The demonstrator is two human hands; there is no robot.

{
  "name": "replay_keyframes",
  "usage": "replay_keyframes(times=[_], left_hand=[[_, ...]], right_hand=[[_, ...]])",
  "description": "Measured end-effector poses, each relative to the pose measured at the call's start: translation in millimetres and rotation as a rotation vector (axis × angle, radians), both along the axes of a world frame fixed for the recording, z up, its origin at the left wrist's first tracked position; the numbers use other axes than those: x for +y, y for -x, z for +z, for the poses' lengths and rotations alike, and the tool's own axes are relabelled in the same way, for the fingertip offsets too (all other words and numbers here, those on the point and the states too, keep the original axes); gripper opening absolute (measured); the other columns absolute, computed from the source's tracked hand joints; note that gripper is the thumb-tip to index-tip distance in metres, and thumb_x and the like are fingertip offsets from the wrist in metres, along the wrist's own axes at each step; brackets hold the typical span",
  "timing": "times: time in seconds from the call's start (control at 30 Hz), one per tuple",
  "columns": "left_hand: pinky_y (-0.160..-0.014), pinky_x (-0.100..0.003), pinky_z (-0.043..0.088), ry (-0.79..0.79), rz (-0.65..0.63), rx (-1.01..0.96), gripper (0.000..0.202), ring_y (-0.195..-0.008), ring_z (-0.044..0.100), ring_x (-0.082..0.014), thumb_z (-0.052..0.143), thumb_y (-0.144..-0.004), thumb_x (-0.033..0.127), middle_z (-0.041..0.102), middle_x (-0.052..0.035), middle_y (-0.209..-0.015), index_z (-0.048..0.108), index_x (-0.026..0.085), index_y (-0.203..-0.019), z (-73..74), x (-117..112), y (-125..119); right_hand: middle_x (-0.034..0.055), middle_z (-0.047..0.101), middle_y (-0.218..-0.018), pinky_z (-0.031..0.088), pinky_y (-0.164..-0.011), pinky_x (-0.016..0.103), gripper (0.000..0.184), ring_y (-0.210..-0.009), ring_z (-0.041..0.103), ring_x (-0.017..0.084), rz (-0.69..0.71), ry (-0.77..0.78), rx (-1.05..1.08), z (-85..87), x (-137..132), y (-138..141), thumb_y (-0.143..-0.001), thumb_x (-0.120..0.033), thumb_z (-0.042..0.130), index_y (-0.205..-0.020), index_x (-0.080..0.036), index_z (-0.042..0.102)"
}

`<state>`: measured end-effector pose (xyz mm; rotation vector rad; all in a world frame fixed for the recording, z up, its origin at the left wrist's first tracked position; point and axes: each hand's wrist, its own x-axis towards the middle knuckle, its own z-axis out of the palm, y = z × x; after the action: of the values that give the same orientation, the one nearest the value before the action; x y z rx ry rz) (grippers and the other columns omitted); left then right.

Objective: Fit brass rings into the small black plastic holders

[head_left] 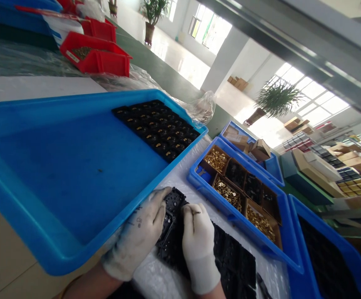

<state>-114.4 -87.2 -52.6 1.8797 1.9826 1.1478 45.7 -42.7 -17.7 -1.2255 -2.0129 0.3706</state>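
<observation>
Both my hands wear white work gloves and are close together over black moulded plastic parts (174,197) on the plastic-covered bench. My left hand (143,230) is closed on the edge of one black part, its thumb along the near side and its fingers along the far side. My right hand (200,245) is pinched just above the same group of parts. A tiny dark bit shows at its fingertips, too small to name. More black parts (234,261) lie in rows to the right of my right hand, partly hidden by it.
A large blue tray (74,182) at left holds rows of black parts with brass-coloured pieces (158,128). At right, a divided blue bin (195,178) contains brass fittings (228,193) and small black pieces. Red bins (113,62) stand at the back. A dark tool (263,286) lies lower right.
</observation>
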Motion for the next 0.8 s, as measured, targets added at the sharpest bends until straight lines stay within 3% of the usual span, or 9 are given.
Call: replay_keyframes(times=[0.27,0.37,0.6,0.8], left_hand=[[-0.123,-0.045,0.048,-0.011,-0.022,-0.003,0.049,-0.142,0.058,-0.0247,0.038,-0.105,0.012,0.063,-0.0094,-0.152,0.052,0.023,-0.150,3.0,-0.9,-0.3],[-0.122,-0.046,0.049,-0.019,-0.017,-0.006,0.047,-0.141,0.059,-0.0250,0.038,-0.106,0.013,0.065,-0.0100,-0.150,0.052,0.022,-0.150,3.0,-0.8,-0.3],[-0.123,-0.046,0.049,-0.022,-0.026,0.009,0.052,-0.143,0.057,-0.0247,0.041,-0.104,0.010,0.062,-0.0097,-0.154,0.050,0.023,-0.153,1.7,-1.2,-0.2],[-0.123,-0.046,0.049,-0.003,-0.039,0.037,0.051,-0.144,0.056,-0.0252,0.038,-0.104,0.010,0.061,-0.0111,-0.155,0.049,0.020,-0.153,4.2,-2.2,0.6]], right_hand=[[0.0044,0.068,-0.086,0.051,-0.076,0.032,0.030,-0.080,0.066,0.020,-0.087,0.000,0.012,-1.3,5.8,-7.2,-0.110,-0.029,0.042,-0.092,-0.022,0.065],[0.0031,0.066,-0.080,0.049,-0.072,0.032,0.031,-0.075,0.065,0.020,-0.072,0.016,-0.007,-1.0,7.2,-8.3,-0.109,-0.030,0.045,-0.086,-0.022,0.065],[0.0048,0.070,-0.085,0.051,-0.075,0.033,0.031,-0.080,0.067,0.021,-0.097,0.065,0.019,-3.4,8.5,-16.0,-0.110,-0.032,0.045,-0.090,-0.021,0.067],[0.0028,0.072,-0.090,0.054,-0.076,0.029,0.027,-0.083,0.070,0.018,-0.039,0.100,0.066,14.4,-19.4,-22.2,-0.110,-0.029,0.046,-0.096,-0.023,0.069]])
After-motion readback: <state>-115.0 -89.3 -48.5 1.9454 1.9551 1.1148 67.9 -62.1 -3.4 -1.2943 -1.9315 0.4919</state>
